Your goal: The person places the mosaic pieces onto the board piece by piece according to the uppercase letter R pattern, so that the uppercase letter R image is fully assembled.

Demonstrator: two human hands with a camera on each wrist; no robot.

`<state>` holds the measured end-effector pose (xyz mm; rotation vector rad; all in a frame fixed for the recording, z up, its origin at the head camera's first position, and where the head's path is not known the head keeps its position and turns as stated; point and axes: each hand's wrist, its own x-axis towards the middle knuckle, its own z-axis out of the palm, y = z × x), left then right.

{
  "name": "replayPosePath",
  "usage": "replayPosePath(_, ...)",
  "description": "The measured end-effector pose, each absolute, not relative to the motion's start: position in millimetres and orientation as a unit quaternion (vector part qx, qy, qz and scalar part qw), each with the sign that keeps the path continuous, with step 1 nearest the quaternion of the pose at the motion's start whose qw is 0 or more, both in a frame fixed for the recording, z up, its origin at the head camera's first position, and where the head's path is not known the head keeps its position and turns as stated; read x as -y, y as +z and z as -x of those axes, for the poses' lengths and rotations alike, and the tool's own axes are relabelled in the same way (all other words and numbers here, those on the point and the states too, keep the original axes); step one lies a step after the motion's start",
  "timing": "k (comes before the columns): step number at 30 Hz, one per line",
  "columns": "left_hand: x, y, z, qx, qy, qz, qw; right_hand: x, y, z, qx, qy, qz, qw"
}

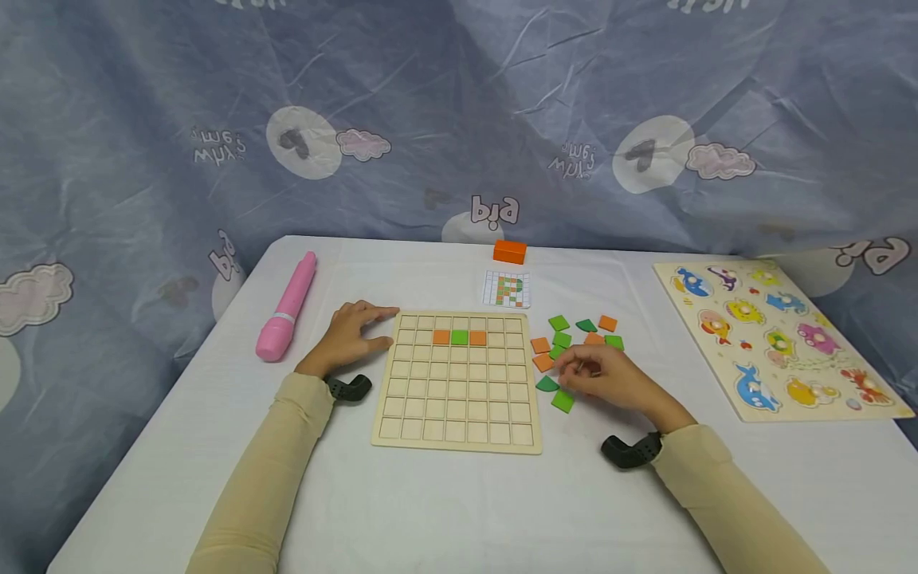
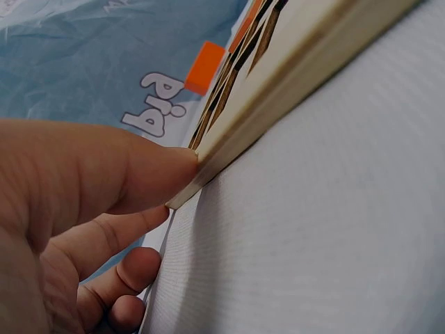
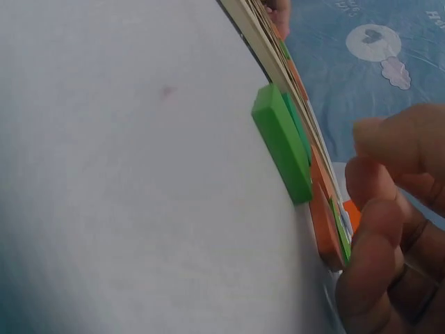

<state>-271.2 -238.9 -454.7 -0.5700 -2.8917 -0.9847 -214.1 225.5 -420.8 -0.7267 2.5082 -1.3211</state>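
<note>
A square wooden grid board (image 1: 459, 391) lies on the table, with an orange tile (image 1: 441, 337), a green tile (image 1: 459, 337) and another orange tile (image 1: 477, 338) in one upper row. At its upper left edge, my left hand (image 1: 350, 339) touches the rim with index finger and thumb (image 2: 160, 170). Over the loose tiles right of the board hovers my right hand (image 1: 606, 376), fingers loosely bent and nothing visible between them. Near its fingertips lie an orange square (image 1: 543, 363), a dark green curved piece (image 1: 547, 384) and a green square (image 1: 562, 400).
Behind the board lie a pattern card (image 1: 507, 289) with coloured squares and an orange block (image 1: 510, 252). A pink microphone-shaped object (image 1: 288, 307) rests at the left. An animal picture puzzle board (image 1: 778, 339) occupies the right side. A patterned curtain (image 1: 430, 119) hangs behind the table.
</note>
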Motion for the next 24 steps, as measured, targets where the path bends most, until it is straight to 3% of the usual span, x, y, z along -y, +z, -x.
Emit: replayPosePath(24,241,-457,274,0.931,-0.313,0.189,0.019,-206,-425,210,-0.898,-0.377,0.210,0.086)
